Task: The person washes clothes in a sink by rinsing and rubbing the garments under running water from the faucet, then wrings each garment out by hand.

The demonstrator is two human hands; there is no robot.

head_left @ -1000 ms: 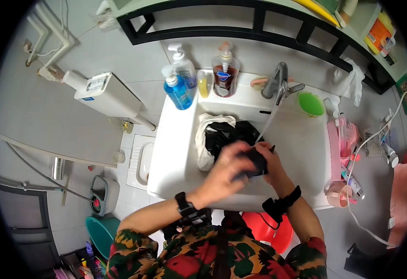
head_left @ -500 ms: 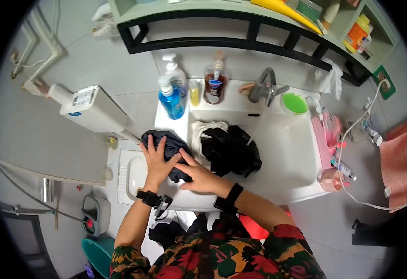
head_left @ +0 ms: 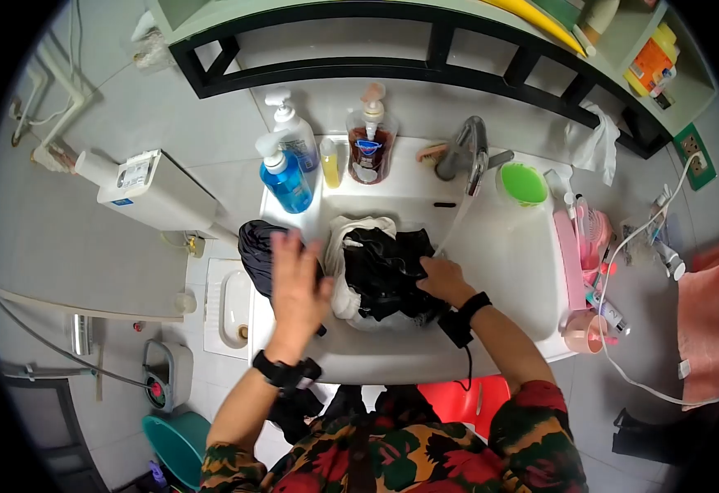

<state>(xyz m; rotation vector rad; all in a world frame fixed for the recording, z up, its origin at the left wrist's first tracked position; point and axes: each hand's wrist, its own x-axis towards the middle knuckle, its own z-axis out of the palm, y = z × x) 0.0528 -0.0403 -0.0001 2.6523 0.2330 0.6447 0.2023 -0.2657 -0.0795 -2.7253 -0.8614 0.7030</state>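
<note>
My left hand is open and a little blurred, fingers stretched, over the edge of a dark bundled cloth on the sink's left ledge. My right hand has its fingers closed on the right side of a wet black cloth in the basin. A white cloth lies beside and partly beneath the black one. Water runs from the faucet close to my right hand. The white sink surrounds the cloths.
Behind the basin's left part stand a blue pump bottle, a white pump bottle, a small yellow bottle and a dark red soap bottle. A green bowl and pink basket are at right.
The dark cloth went from my hands over the basin to the left ledge. My right hand has since left it and moved right to the black cloth; my left hand has lifted slightly.
</note>
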